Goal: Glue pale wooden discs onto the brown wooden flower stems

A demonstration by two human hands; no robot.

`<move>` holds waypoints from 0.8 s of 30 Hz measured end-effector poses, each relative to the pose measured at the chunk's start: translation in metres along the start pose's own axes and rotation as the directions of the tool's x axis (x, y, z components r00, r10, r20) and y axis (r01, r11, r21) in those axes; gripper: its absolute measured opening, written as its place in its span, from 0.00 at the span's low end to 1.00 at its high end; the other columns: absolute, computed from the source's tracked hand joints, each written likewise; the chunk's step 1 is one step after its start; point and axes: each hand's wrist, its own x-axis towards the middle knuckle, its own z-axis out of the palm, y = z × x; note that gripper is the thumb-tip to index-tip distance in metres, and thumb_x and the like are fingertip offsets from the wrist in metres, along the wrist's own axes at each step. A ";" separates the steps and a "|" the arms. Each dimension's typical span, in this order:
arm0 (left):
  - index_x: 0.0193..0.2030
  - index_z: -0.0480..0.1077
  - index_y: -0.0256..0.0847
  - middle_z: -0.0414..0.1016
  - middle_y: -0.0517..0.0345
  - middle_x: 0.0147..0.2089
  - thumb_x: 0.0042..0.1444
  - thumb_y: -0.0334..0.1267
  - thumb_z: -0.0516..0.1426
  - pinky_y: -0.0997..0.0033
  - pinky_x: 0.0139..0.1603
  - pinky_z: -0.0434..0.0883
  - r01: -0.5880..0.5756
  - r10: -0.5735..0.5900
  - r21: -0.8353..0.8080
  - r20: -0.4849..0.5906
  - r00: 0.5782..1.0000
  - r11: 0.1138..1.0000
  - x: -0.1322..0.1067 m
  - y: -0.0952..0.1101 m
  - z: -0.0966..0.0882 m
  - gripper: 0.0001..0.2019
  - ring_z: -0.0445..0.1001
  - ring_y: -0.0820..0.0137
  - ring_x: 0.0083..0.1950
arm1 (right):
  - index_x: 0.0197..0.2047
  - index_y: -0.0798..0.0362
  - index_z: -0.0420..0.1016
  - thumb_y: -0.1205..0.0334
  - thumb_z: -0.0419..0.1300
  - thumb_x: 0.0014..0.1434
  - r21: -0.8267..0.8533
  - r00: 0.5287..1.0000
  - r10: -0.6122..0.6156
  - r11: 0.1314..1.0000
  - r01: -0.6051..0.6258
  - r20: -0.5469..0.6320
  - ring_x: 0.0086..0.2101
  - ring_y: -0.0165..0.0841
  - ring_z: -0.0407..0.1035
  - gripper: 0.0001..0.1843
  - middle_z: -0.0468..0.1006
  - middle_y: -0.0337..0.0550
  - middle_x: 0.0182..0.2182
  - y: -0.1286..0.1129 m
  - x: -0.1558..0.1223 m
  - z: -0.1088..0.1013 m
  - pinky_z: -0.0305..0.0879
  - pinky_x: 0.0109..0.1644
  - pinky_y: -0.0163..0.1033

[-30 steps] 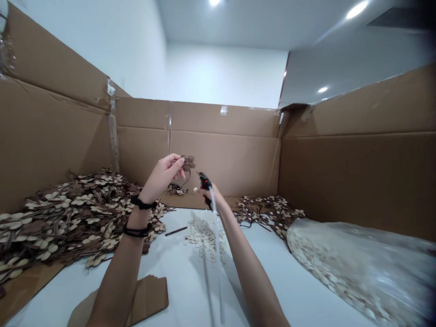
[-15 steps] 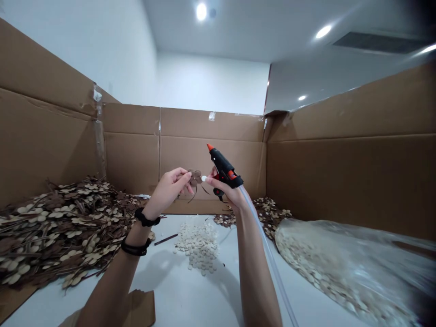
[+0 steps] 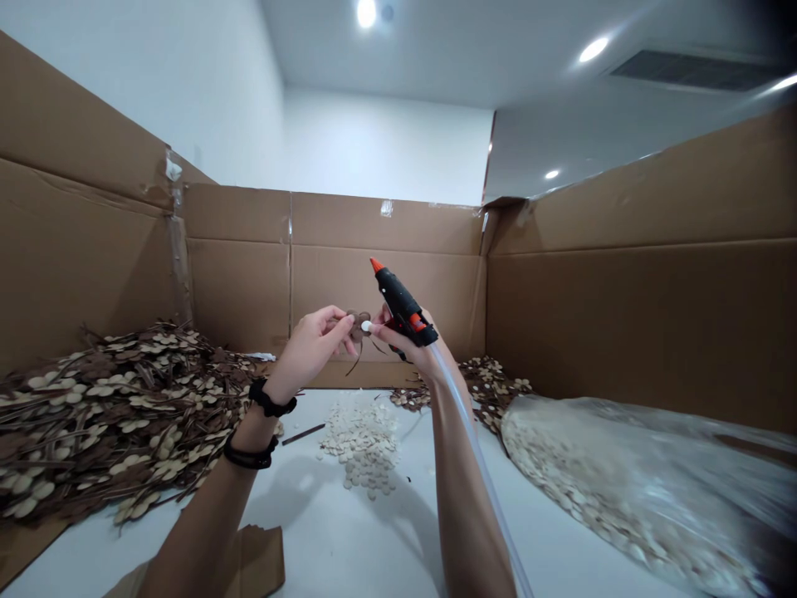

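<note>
My left hand point(image 3: 311, 340) pinches a small dark brown flower-shaped wooden piece point(image 3: 356, 325) with a thin stem hanging below it. My right hand point(image 3: 408, 340) grips a black glue gun point(image 3: 398, 303) with an orange tip pointing up and left, a clear glue stick point(image 3: 473, 465) trailing back along my forearm. Its fingertips also pinch a small pale round disc point(image 3: 366, 326) against the brown piece. Both hands meet in mid-air above the white table point(image 3: 349, 531).
A big heap of brown stems with pale discs point(image 3: 105, 407) lies at the left. Loose pale discs point(image 3: 361, 440) sit mid-table, a smaller brown heap point(image 3: 486, 382) behind, a clear bag of discs point(image 3: 623, 482) at the right. Cardboard walls point(image 3: 386, 266) ring the table.
My right hand has turned the glue gun from nozzle toward the piece to tip pointing up, and brought a pale disc against the brown piece. The view has shifted slightly.
</note>
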 end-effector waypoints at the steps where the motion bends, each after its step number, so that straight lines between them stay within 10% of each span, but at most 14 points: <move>1: 0.34 0.66 0.39 0.76 0.57 0.25 0.60 0.49 0.51 0.76 0.26 0.60 0.004 -0.004 0.014 -0.009 1.000 1.000 0.000 -0.001 0.000 0.14 0.66 0.74 0.24 | 0.30 0.52 0.65 0.57 0.64 0.50 -0.013 1.000 -0.012 1.000 0.012 -0.009 0.27 0.28 0.60 0.12 0.67 0.36 0.27 0.000 0.000 0.000 0.56 0.32 0.35; 14: 0.31 0.63 0.42 0.77 0.61 0.27 0.61 0.48 0.50 0.73 0.32 0.62 -0.065 0.098 0.277 -0.109 0.989 0.959 -0.004 -0.002 0.006 0.13 0.71 0.71 0.29 | 0.31 0.53 0.63 0.62 0.60 0.51 -0.130 0.999 -0.047 0.990 0.047 0.008 0.27 0.28 0.58 0.09 0.65 0.35 0.26 -0.001 0.000 0.004 0.56 0.33 0.35; 24: 0.32 0.63 0.42 0.77 0.60 0.29 0.61 0.49 0.50 0.72 0.34 0.65 -0.081 0.091 0.163 -0.053 0.994 0.983 -0.001 -0.008 0.005 0.14 0.73 0.70 0.31 | 0.31 0.52 0.62 0.53 0.62 0.52 -0.104 1.000 -0.014 0.994 0.017 0.025 0.29 0.29 0.59 0.14 0.65 0.37 0.27 -0.002 0.001 0.008 0.57 0.34 0.36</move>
